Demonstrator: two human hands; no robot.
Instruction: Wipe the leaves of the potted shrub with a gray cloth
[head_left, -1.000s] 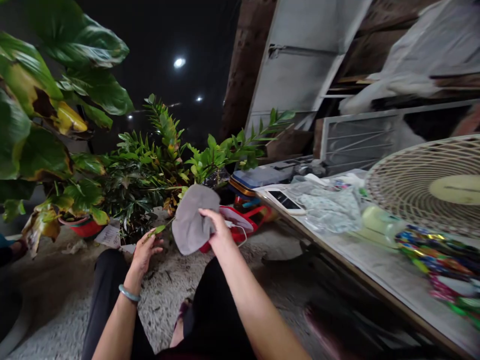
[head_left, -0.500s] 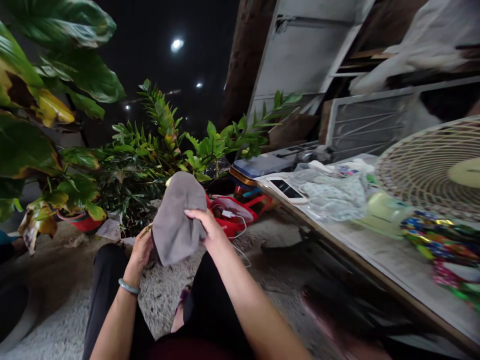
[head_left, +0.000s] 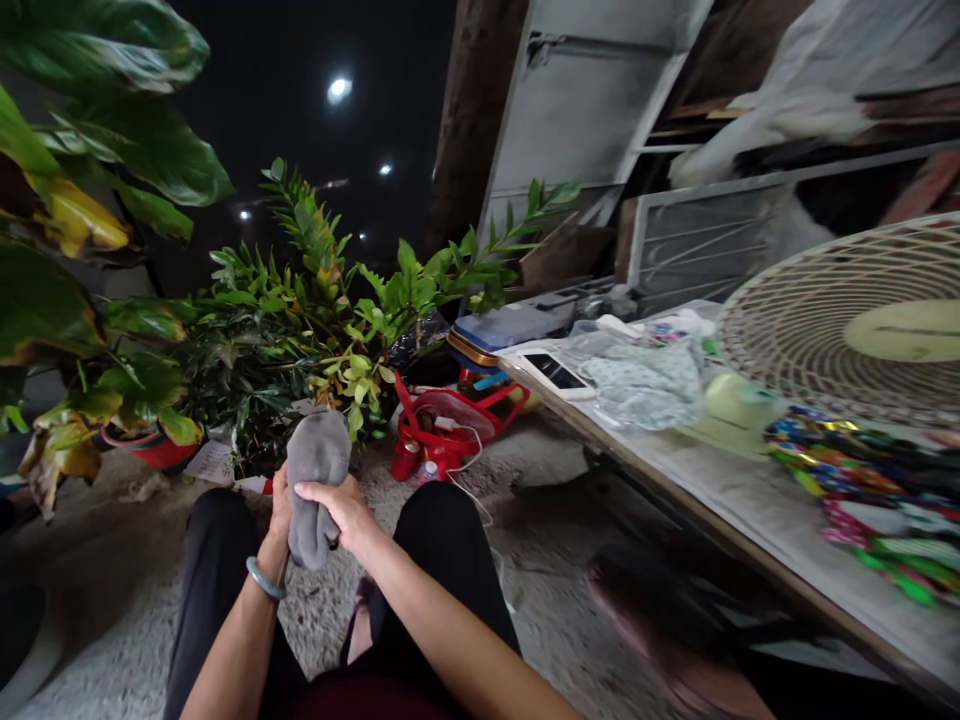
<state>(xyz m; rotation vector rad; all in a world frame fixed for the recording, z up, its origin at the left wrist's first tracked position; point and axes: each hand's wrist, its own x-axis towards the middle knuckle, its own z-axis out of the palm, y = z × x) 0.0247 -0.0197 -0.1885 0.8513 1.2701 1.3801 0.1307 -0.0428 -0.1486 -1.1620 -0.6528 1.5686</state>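
A soft grey piece of cloth [head_left: 319, 450], folded or bunched into a narrow bundle, is held upright between my two hands above my knees. My left hand [head_left: 279, 505] grips its left side, with most of the fingers hidden behind it; a pale bangle circles that wrist. My right hand [head_left: 346, 508] closes on the lower right side, its thumb lying across the front. Beyond my hands, a red bag [head_left: 450, 425] stands on the ground with a white cable [head_left: 480, 450] trailing out of it.
To the right is a table [head_left: 600, 440] with a phone [head_left: 556, 374], plastic-wrapped cloth [head_left: 637, 375], a fan [head_left: 847, 320] and colourful fabric bits [head_left: 847, 480]. Someone's bare foot [head_left: 637, 620] shows beneath it. Leafy plants [head_left: 277, 320] and a red pot [head_left: 157, 450] stand ahead and left.
The grey cloth, spread wider before, is now gathered into a smaller, narrower bundle. Both hands have come closer together, and my right hand has moved left and lower.
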